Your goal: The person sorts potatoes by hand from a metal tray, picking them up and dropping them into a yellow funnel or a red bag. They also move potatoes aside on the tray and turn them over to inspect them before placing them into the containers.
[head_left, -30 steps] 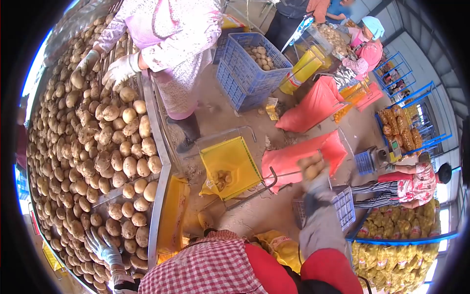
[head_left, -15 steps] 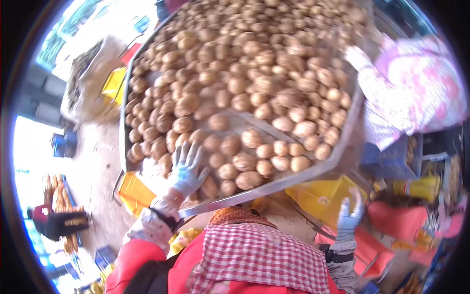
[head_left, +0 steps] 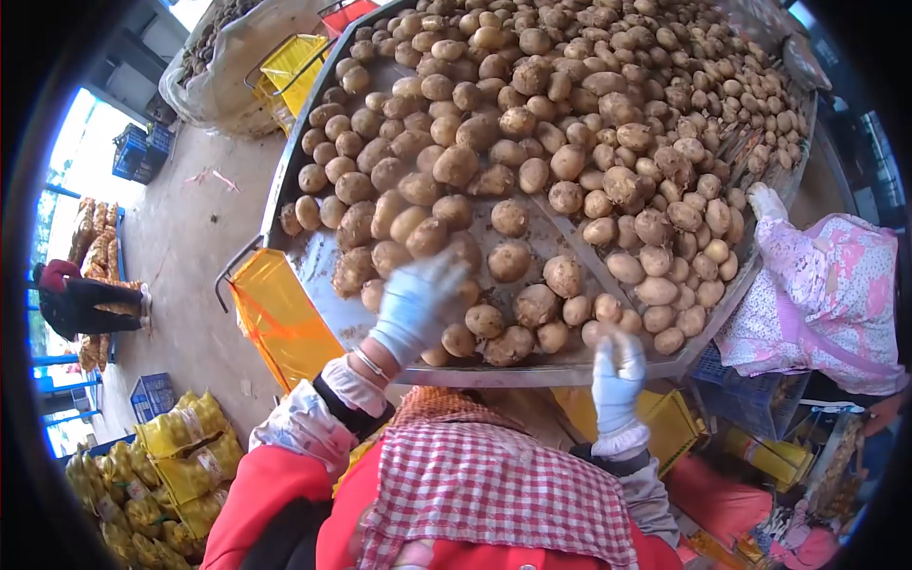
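Observation:
Many brown potatoes cover a metal table with a raised rim. My left hand, in a pale glove, is over the near left potatoes and blurred by motion; its fingertips are smeared, so a hold cannot be made out. My right hand, gloved too, is at the near rim with fingers bent and slightly apart, nothing seen between them. Just beyond its fingertips lie potatoes of the near row. A metal divider strip runs slantwise among the potatoes.
A co-worker in a pink patterned garment has a gloved hand at the right rim. An orange bag hangs at the left rim, a yellow crate stands beyond. Filled yellow sacks lie lower left; another person is far left.
The view has shifted. My left hand has moved right over the potatoes, and my right hand has risen from beside the table to its near rim. Several potatoes near my left hand have shifted.

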{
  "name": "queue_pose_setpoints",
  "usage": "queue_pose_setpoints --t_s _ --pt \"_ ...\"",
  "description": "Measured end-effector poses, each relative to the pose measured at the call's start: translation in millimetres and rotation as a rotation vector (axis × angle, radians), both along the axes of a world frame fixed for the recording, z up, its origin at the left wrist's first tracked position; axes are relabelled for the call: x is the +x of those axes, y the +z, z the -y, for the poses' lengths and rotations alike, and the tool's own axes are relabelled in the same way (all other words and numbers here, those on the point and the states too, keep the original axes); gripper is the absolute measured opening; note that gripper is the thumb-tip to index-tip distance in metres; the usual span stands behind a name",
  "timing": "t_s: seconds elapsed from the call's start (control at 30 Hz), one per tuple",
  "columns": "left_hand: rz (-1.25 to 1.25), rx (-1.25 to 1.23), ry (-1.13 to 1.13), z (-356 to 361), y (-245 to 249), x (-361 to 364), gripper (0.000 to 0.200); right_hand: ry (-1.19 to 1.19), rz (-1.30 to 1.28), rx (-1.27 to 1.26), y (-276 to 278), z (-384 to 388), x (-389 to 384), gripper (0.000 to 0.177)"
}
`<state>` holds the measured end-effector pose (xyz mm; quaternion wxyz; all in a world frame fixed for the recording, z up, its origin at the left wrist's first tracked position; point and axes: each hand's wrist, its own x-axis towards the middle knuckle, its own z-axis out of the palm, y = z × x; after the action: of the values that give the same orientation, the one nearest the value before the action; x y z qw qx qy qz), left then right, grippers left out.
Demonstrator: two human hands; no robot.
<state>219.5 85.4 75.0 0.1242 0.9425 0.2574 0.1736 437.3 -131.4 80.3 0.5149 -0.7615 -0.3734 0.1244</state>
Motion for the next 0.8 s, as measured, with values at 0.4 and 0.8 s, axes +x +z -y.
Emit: queue_pose_setpoints --t_s 0.4,0.8 --pt "-0.056 -0.187 -0.115 -15 2 28 0.022 0.417 0.644 -0.546 -6 -66 28 0.030" --pt "-0.110 -0.003 -0.010 -11 2 43 0.040 0.325 0.654 -0.609 -16 -67 -3 0.044"
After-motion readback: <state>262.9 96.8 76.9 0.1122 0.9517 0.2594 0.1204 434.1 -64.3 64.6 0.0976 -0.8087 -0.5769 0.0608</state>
